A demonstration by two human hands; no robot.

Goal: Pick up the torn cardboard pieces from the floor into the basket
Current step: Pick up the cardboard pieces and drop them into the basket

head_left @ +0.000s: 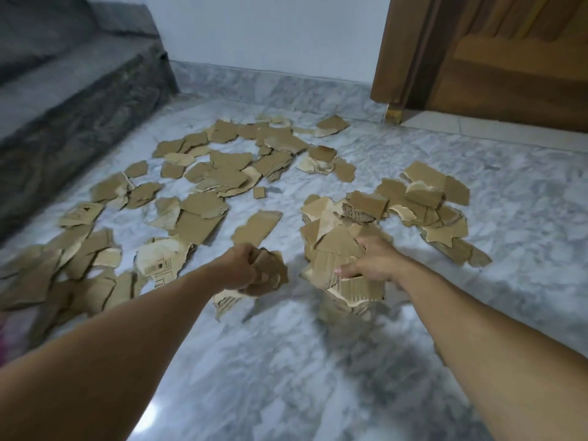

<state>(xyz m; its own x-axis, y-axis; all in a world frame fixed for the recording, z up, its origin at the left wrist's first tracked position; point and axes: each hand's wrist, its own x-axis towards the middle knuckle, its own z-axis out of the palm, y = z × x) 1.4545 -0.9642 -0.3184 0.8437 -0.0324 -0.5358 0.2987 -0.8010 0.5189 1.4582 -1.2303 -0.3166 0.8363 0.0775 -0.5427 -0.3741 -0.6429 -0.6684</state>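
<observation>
presently both bare hands hold cardboard above the grey-white marble floor [286, 361]. left hand [240, 270] is clenched around a small wad of torn brown cardboard scraps [270, 270]. right hand [374, 259] grasps a larger stack of torn brown cardboard sheets [334, 249]. remaining torn brown cardboard pieces [203, 176] lie scattered across the floor, from the grey sofa [63, 90] at the left edge toward the brown wooden door [493, 58] at the far right corner.

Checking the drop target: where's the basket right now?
Not visible in the head view. It shows only cardboard pieces scattered on the marble floor, a sofa far left and a wooden door far right.
</observation>
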